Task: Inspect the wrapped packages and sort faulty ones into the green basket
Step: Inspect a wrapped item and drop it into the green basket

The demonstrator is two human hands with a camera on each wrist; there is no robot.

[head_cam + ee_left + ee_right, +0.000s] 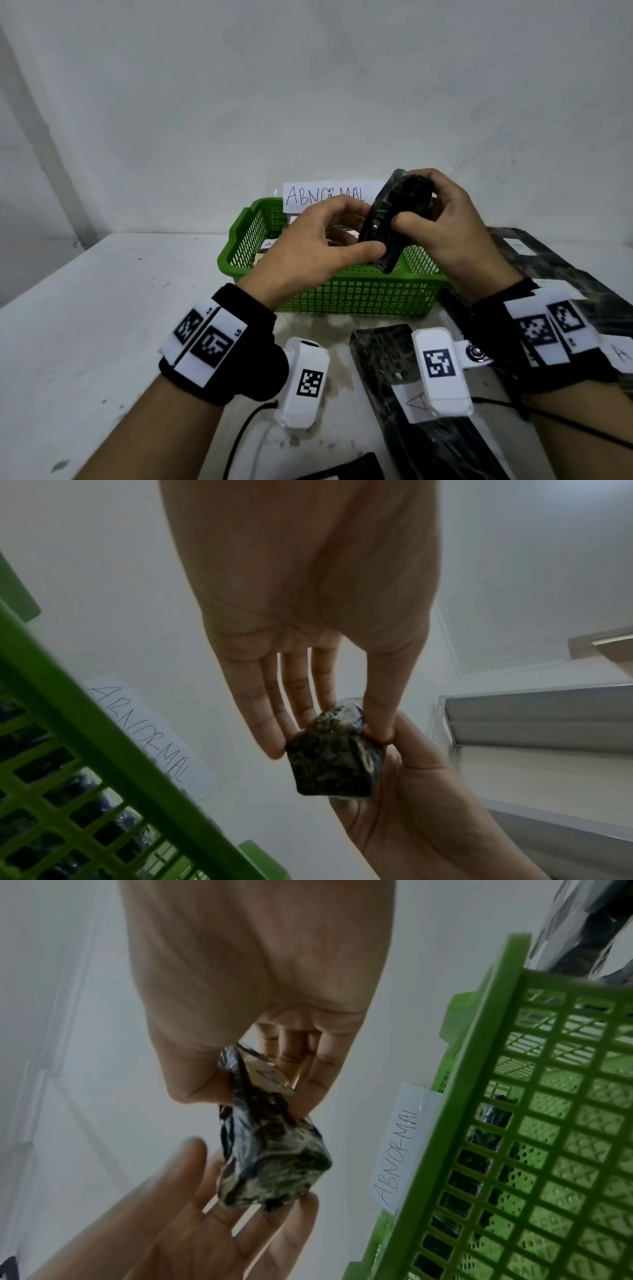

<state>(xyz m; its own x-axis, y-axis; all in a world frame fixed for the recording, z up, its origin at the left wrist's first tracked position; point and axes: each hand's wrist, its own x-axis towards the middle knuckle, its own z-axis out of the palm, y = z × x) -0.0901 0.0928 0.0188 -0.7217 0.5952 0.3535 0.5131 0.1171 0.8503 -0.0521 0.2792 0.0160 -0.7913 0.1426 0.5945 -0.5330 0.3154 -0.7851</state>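
Observation:
I hold a black wrapped package (394, 219) upright over the green basket (359, 294). My right hand (411, 202) grips its upper part, thumb in front and fingers curled behind. My left hand (363, 231) pinches the lower end between thumb and fingertips. In the left wrist view the package (334, 767) shows its crinkled end beside the basket rim (103, 750). The right wrist view shows the package (270, 1158) with a white label under the wrap near my right fingers (308, 1091), and the basket (479, 1096) to the right.
A paper sign reading ABNORMAL (325, 195) is stuck on the wall behind the basket. Dark wrapped items lie inside the basket (493, 1118). More black packages with white "A" labels lie on the white table (137, 308): one near me (387, 363), others at right (548, 260).

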